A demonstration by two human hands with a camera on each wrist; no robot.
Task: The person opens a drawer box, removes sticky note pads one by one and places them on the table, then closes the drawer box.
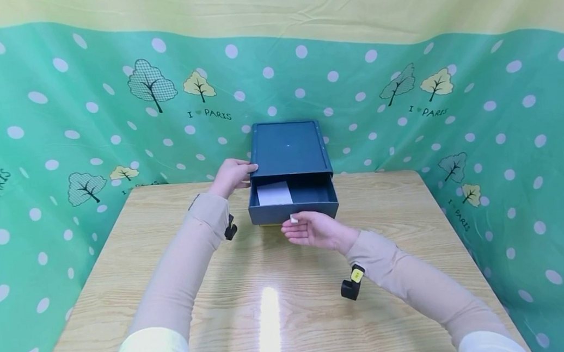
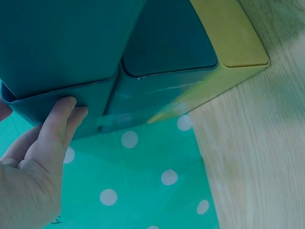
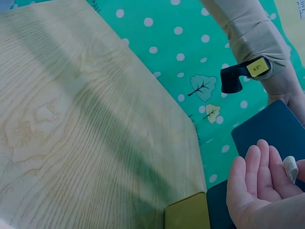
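Observation:
A dark blue drawer cabinet [image 1: 287, 148] stands at the back of the table with its top drawer [image 1: 267, 214] pulled out. Inside that drawer lies a flat white card or sheet [image 1: 274, 193] on the left. My left hand [image 1: 233, 175] rests against the cabinet's left side near the top. In the left wrist view, its fingers [image 2: 57, 119] press nearly straight on the side wall. In front of the drawer, my right hand [image 1: 315, 231] pinches a small white pull tab [image 3: 289, 169] between thumb and forefinger; the other fingers stretch out. How the tab is attached is hidden.
Below the top drawer are another blue drawer [image 2: 167, 38] and a yellow one [image 2: 236, 38]. The wooden table [image 1: 232, 305] extends toward me, with a bright light reflection. A green dotted cloth [image 1: 355, 100] hangs right behind the cabinet and along both sides.

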